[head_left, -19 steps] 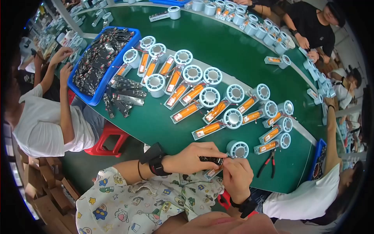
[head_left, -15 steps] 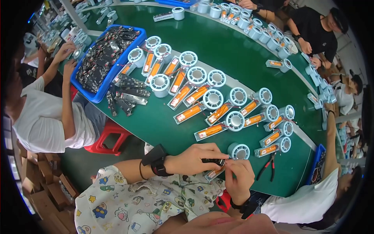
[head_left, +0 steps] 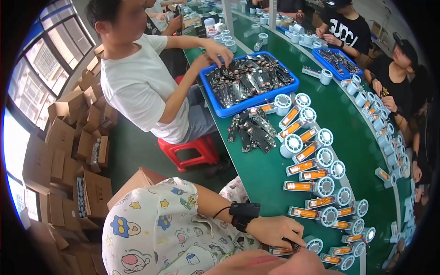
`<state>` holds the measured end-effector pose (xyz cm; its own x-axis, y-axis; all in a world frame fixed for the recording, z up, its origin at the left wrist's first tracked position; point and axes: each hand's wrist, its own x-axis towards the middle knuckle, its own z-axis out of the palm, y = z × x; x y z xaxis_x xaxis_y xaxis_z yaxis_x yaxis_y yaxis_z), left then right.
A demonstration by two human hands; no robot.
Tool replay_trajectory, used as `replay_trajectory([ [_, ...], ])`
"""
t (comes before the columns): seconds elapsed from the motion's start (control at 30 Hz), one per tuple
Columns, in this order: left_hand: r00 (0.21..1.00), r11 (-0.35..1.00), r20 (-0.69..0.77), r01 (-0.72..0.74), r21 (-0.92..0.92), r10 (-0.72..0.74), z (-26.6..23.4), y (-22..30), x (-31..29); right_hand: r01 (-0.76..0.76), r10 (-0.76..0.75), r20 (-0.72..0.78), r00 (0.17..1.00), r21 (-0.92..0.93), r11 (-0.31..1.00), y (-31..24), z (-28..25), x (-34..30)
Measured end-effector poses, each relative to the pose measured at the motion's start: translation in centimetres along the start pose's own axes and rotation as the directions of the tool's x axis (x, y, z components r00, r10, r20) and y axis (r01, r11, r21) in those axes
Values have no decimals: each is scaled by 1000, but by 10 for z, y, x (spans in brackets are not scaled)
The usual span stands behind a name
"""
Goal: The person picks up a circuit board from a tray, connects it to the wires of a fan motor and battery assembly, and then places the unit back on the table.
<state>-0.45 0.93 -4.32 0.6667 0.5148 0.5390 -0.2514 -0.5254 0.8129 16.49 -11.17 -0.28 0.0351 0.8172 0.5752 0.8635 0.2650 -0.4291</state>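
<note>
My left hand (head_left: 277, 230) is closed, its fingertips pinching a small black circuit board (head_left: 290, 244), mostly covered by the fingers. Right at those fingertips lies a light blue housing with a round spoked head (head_left: 314, 245). Its narrow tray with an orange battery (head_left: 280, 251) shows just below the hand. My right hand is out of sight in this view. Several more such housings, each with an orange battery (head_left: 301, 186) in its tray and thin wires, lie in uneven rows on the green table (head_left: 261, 176).
A blue bin (head_left: 293, 87) full of black circuit boards stands farther up the table, with a loose pile of boards (head_left: 256, 133) beside it. A co-worker in a white shirt (head_left: 133, 82) reaches into it from a red stool (head_left: 188, 153). Cardboard boxes (head_left: 59, 151) crowd the left floor.
The view has swung toward the left, so the bin and the seated co-worker now sit nearer the middle. My right hand has dropped out of the picture; my left still grips the circuit board.
</note>
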Motion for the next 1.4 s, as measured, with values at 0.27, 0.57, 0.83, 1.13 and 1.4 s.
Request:
replay_trajectory([
  [0.27,995,980,32,99,-171,-95,0,-4,3,-35,36,32,999,-24,999,-5,1,7],
  [0.57,1000,998,21,21,-65,-19,5,-6,0,-153,151,46,988,52,987,3,0,-6],
  [0.83,999,1000,-24,-21,9,22,11,-5,-2,-551,496,259,829,220,805,22,-2,-39],
  [1.13,998,999,-44,-47,4,47,11,-6,1,-589,542,233,808,338,734,33,2,-58],
  [1.4,998,991,9,57,-118,-56,10,-6,1,-160,161,-44,986,20,987,0,-4,-18],
])
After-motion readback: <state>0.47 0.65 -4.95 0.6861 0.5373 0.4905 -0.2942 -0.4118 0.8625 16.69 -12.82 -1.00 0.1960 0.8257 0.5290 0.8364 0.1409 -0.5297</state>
